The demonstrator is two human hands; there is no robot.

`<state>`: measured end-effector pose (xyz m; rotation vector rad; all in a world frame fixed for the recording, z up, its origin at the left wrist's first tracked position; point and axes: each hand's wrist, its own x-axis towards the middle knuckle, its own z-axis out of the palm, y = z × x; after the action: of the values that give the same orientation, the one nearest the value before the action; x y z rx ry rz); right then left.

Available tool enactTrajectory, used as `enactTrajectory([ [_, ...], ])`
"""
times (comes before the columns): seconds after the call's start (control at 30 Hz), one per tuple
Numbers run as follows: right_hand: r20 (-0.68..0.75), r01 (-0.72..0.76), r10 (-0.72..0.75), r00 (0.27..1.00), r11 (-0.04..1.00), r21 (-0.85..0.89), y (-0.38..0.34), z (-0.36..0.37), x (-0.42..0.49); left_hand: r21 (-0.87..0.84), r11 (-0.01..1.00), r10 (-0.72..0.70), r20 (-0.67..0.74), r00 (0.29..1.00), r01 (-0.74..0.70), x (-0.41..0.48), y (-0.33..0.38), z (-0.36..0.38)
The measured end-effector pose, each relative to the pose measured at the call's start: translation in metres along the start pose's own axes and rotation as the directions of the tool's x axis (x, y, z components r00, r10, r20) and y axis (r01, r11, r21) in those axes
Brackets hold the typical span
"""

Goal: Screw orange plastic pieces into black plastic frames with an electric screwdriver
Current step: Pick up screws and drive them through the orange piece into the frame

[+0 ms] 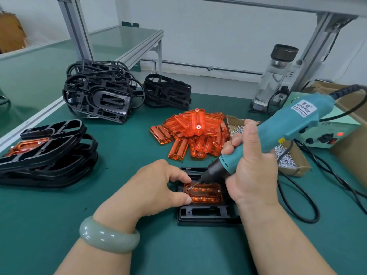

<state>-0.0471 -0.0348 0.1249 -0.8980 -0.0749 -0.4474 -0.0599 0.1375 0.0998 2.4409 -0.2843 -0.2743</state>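
- Green matting covers the workbench (123,151), with an aluminium-framed bench and a pale wall behind it.
- Near the front edge, between the two hands, lies a flat black plastic frame (206,214). A translucent orange plastic piece (208,195) with two long ribbed lobes sits in its recess.
- The left hand (156,185), with a pale green bangle (109,236) on its wrist, has its fingers curled. Forefinger and thumb pinch the left end of the orange piece.
- The right hand (252,167) is wrapped tightly round the lower barrel of a teal electric screwdriver (288,124), which tilts down to the left.
- The screwdriver's bit rests on a small silver screw (190,187) at the upper left corner of the orange piece.
- A black coiled cable (349,90) leaves the screwdriver's rear end.
- Beyond the frame is a loose pile of orange pieces (194,133). Just to its right is an open cardboard tray (302,169) of silver screws.
- Behind the tray stands a pale green power box (317,139) with a red light glowing. Further back is a clear glass bottle (276,80) with a dark cap.
- At the left edge is a stack of black frames (49,155), the top one bearing an orange piece.
- Two heaps of bare black frames (99,96) lie further back, well apart from the hands.
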Motion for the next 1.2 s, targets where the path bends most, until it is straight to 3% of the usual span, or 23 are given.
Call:
enactTrajectory([
  [0.43,0.055,0.011,-0.010,0.998,1.000,-0.026,0.000,0.005,-0.002,-0.004,1.000,-0.003,-0.009,1.000,0.003,0.001,0.001,0.000],
  [0.8,0.314,0.111,-0.062,0.947,0.984,-0.141,-0.005,0.015,-0.006,0.009,1.000,0.003,-0.008,1.000,-0.003,0.001,0.002,-0.001],
  [1.2,0.287,0.073,-0.030,0.957,0.987,-0.142,-0.005,0.012,-0.008,0.018,1.000,0.011,-0.013,1.000,-0.011,0.000,0.003,-0.001],
])
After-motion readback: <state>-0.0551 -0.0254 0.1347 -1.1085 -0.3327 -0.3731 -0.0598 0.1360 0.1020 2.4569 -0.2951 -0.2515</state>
